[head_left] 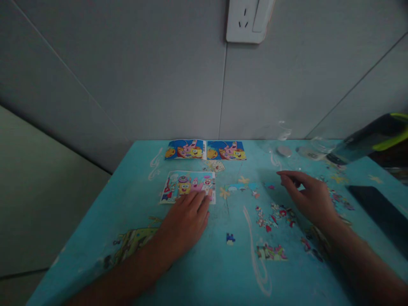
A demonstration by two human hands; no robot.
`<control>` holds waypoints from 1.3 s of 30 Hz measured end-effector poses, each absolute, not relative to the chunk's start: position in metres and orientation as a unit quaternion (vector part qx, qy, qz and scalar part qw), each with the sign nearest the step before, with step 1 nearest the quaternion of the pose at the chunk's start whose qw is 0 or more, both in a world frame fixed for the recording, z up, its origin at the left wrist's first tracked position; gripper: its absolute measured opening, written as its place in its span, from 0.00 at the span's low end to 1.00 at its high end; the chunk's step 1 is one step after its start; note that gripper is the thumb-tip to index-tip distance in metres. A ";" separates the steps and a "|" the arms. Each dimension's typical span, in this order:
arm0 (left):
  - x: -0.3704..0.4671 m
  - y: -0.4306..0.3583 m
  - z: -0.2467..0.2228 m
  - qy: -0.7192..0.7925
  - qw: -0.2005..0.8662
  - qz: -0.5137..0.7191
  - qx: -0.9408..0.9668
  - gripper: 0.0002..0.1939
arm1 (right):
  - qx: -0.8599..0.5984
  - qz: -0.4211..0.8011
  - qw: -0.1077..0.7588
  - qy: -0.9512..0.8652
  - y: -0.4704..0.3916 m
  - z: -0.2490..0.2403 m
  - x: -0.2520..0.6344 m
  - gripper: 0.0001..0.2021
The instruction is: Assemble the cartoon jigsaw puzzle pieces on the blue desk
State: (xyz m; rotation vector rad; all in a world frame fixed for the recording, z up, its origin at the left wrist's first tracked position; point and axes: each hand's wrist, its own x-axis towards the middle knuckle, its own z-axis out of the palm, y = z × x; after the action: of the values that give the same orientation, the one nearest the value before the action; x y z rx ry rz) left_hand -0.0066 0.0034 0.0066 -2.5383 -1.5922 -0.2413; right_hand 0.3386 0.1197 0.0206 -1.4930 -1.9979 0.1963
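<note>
My left hand (190, 216) lies flat with fingers stretched over the lower edge of a cartoon picture card (174, 185). My right hand (307, 193) hovers over the right side of the table, thumb and forefinger pinched together; anything between them is too small to make out. Left of its fingertips are a loose jigsaw puzzle piece (270, 186) and a joined strip of puzzle pieces (240, 187). Nearer me lie a cluster of loose puzzle pieces (276, 216), a joined puzzle section (272, 252) and a small dark-blue puzzle piece (230, 239).
Two blue cartoon cards (185, 149) lie at the table's back edge. Transparent containers (283, 131) and a round grey disc (284, 151) stand near the wall. At right are a dark bottle-like object (366, 138) and a black flat slab (379, 214). A socket (245, 21) is above.
</note>
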 end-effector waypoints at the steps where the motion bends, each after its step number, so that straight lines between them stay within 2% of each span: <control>1: -0.006 0.003 0.007 -0.530 0.064 -0.079 -0.842 0.20 | -0.567 0.080 0.318 -0.755 0.120 0.019 0.340 0.14; 14: -0.006 0.003 0.013 -0.531 0.052 -0.069 -0.843 0.19 | -0.580 0.075 0.304 -0.752 0.121 0.019 0.341 0.15; 28: -0.023 0.008 -0.004 -0.482 0.087 -0.099 -0.866 0.21 | -0.545 0.093 0.361 -0.751 0.113 0.036 0.327 0.15; 39: -0.031 0.012 -0.014 -0.458 0.092 -0.115 -0.876 0.24 | -0.527 0.091 0.376 -0.756 0.114 0.038 0.326 0.12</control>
State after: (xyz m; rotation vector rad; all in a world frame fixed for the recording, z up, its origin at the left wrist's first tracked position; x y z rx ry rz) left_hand -0.0314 0.0117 -0.0136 -2.6033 -1.3618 -0.3406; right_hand 0.3260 0.1140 0.0380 -1.3497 -1.9357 0.2339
